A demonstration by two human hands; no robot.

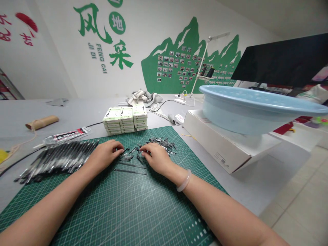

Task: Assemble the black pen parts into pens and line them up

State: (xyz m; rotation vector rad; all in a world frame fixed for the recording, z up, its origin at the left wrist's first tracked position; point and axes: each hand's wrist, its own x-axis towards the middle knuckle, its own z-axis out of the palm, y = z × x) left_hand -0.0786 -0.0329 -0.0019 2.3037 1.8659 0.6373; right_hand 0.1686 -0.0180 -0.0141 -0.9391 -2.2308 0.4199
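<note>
My left hand rests on the green cutting mat, its fingers curled together beside a small black piece at the fingertips. Opposite it, my right hand has thumb and fingers drawn together over small dark pieces; what they pinch is too small to make out. A pile of black and clear pen parts lies just behind my right hand. Between and below the hands are a few thin dark rods. Many black pens lie in a row left of my left hand.
Small white-and-green boxes are stacked behind the mat. At right, a blue basin sits on a white carton. A pen packet, a brown tube and crumpled cloth lie on the grey table.
</note>
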